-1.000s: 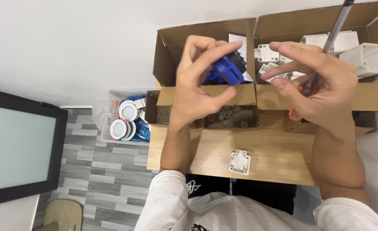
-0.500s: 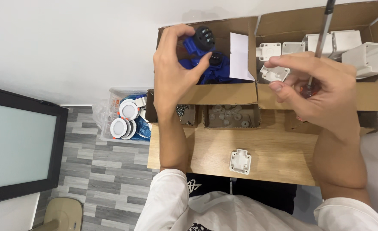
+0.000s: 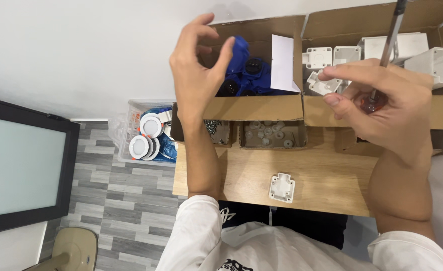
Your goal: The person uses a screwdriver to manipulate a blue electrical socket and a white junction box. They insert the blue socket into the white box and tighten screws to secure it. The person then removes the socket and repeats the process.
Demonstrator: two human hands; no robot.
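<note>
The wooden counter [image 3: 327, 175] carries the work, and most of it is taken up along the far edge by two open cardboard boxes. The left box [image 3: 254, 108] holds blue parts [image 3: 246, 70] with dark round centres and a white slip of paper; the right box [image 3: 432, 113] holds a stock of white plastic housings [image 3: 434, 62]. In front of them sit two small cardboard trays, one with screws [image 3: 216, 130] and one with small pale round pieces [image 3: 271, 133].

The right hand [image 3: 382, 98] is closed around a screwdriver [image 3: 388, 42], its reddish handle in the palm and the metal shaft pointing up and away, while the thumb and forefinger pinch a small white bracket [image 3: 324, 84] just over the edge of the right box. The left hand [image 3: 199, 65] hangs above the left box with fingers and thumb curled and spread apart, holding nothing, close to the blue parts but not touching them.

One white square piece [image 3: 282, 187] lies alone on the bare wood near the person's body, well apart from both hands. Judging from this, the assembly looks to be at an early stage: one white piece set down, one bracket in hand, a blue part not yet picked, and no screw or fitting taken from the trays
</note>
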